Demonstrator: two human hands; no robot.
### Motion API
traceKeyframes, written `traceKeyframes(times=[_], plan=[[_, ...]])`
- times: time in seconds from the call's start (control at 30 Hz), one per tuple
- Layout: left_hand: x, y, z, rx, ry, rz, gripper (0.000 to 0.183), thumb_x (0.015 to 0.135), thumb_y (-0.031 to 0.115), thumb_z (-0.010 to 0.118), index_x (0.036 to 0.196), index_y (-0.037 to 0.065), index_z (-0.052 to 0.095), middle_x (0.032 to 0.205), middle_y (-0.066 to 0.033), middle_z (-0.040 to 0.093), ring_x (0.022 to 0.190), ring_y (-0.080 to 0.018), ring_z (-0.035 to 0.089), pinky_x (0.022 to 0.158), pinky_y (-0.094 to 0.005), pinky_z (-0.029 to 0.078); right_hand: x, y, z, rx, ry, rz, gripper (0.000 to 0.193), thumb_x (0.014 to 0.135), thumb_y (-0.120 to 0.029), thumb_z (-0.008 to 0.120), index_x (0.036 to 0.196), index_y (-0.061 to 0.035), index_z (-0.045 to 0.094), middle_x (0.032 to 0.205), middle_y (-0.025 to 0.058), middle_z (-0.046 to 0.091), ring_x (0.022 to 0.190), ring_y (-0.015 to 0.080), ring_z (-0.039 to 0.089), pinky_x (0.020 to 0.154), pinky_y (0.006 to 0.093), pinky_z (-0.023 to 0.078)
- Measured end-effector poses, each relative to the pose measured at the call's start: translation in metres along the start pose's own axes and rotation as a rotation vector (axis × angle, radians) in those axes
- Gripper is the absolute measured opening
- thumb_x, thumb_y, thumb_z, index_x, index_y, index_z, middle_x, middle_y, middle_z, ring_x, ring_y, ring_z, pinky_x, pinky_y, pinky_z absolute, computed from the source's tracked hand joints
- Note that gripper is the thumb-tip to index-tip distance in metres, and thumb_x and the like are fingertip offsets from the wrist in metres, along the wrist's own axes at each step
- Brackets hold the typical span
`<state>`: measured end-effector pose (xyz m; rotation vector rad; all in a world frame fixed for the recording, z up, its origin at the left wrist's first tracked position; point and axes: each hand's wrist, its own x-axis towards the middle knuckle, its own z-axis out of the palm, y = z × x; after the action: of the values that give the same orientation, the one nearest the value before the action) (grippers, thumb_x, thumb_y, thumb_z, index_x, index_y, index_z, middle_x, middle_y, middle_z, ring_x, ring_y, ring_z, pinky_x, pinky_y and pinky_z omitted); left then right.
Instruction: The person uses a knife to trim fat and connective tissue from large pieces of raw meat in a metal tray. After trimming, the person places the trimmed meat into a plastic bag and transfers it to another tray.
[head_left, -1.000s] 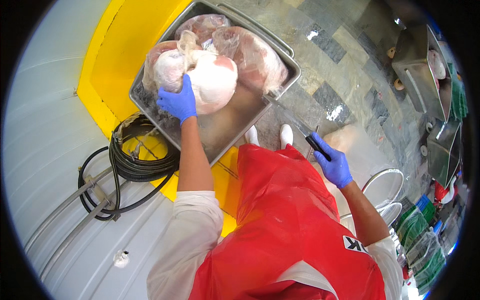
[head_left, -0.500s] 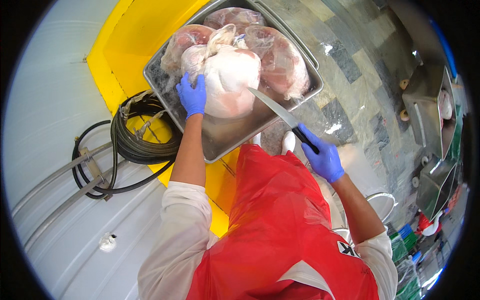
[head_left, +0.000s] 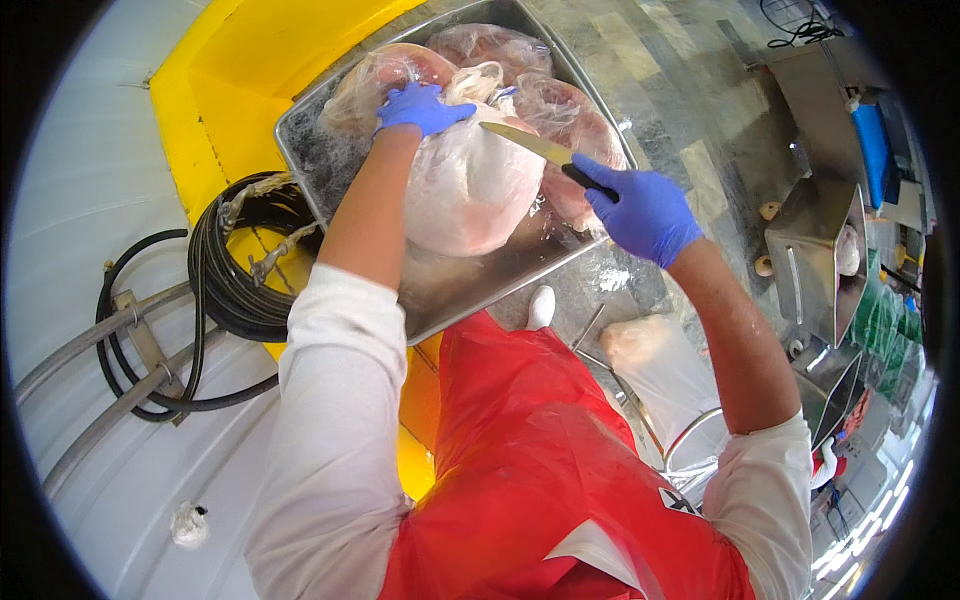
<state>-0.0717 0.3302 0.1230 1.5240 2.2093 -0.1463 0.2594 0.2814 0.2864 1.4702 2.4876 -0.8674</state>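
A large pale piece of meat [head_left: 465, 190] in clear plastic wrap lies in a deep metal tub [head_left: 470, 300]. My left hand [head_left: 418, 108], in a blue glove, rests on its upper left part with the fingers spread. In my blue-gloved right hand [head_left: 645, 210] is the black handle of a knife [head_left: 530, 141]. The blade points left over the meat, its tip near the gathered plastic [head_left: 476, 82]; whether the edge touches is hard to tell. More wrapped pieces of meat lie around it: one at the left [head_left: 390, 75], one at the back [head_left: 490, 48], one at the right [head_left: 575, 115].
The tub stands against a yellow structure [head_left: 240, 90]. A coiled black hose [head_left: 240, 290] hangs left of it, beside metal pipes [head_left: 130, 395]. On the right are grey tiled floor [head_left: 690, 110], a metal cart [head_left: 815, 255] and a clear plastic bag [head_left: 670, 360] on a metal frame.
My left hand has moved from the meat's left side up onto its top. My right hand has raised the knife, bringing the blade over the meat's upper part. The view has shifted.
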Motion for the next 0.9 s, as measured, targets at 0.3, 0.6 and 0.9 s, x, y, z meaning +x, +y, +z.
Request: traceKeyframes(times=[0.3,0.6,0.9], plan=[[0.044,0.009,0.006,-0.022,-0.042,-0.197,0.070,0.093,0.045,0.050,0.157,0.021,0.041,0.163,-0.0191,0.036,0.146,-0.0431,0.039,0.119,-0.0538,0.035,-0.043,0.039,0.053,0.093,0.058,0.222,0.047,0.099,-0.037,0.057,0.146,-0.0341,0.054,0.099,0.0240,0.071,0.090,0.0446,0.068,0.081,0.0521,0.055],[-0.066,0.007,0.034,-0.088,0.267,0.001,0.036,0.085,0.033,0.060,0.117,0.016,0.065,0.126,-0.0165,0.063,0.118,-0.0446,0.056,0.095,-0.0638,0.042,-0.103,0.062,0.056,0.283,-0.057,0.310,0.049,0.098,-0.032,0.060,0.147,-0.0365,0.054,0.096,0.0243,0.071,0.086,0.0436,0.068,0.079,0.0501,0.054],[-0.184,0.007,0.072,-0.170,0.689,-0.026,0.023,0.082,0.024,0.061,0.102,0.014,0.064,0.113,-0.0095,0.065,0.106,-0.0379,0.056,0.090,-0.0566,0.039,-0.156,0.079,0.041,0.382,-0.034,0.219,0.050,0.096,-0.023,0.067,0.144,-0.0302,0.058,0.097,0.0260,0.069,0.081,0.0418,0.068,0.077,0.0388,0.055]])
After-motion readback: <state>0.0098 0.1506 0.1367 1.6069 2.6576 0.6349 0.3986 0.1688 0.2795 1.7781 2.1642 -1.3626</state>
